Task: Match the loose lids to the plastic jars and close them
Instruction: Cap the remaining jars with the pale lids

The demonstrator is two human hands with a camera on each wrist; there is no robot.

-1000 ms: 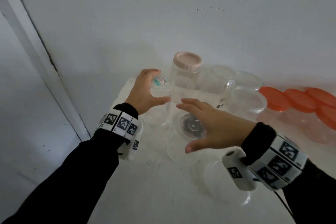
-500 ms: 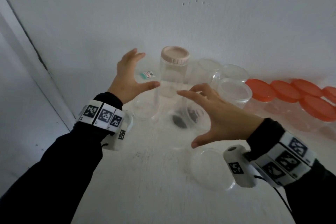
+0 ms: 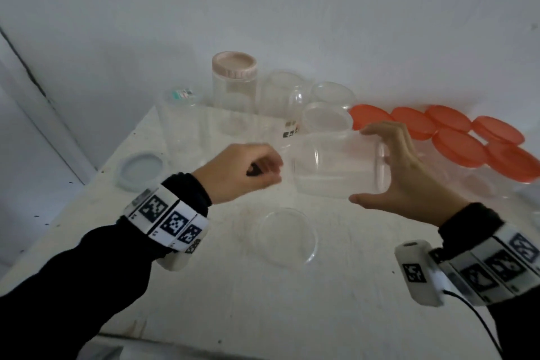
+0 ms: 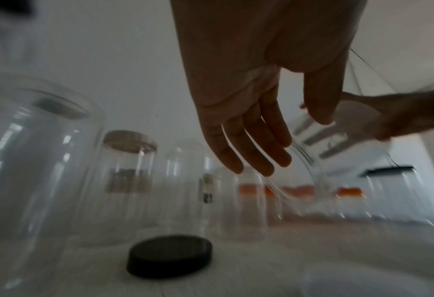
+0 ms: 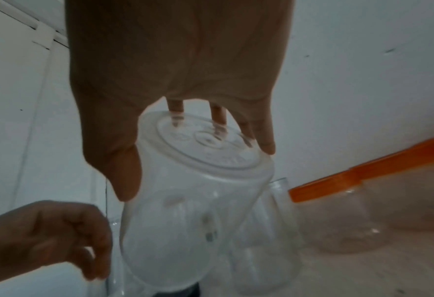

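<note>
Clear jar [image 3: 336, 166] gripped sideways by right hand [image 3: 409, 181], left hand [image 4: 249, 124] apparently slack, black lid [image 4: 170, 256] wrist-view only

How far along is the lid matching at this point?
Done: the tall jar with the pink lid at the back and the orange-lidded jars to the right are closed. In hand: the right hand holds a clear jar tipped on its side, the left hand at its mouth. Left: a clear lid and a pale lid lie loose on the table.
</note>
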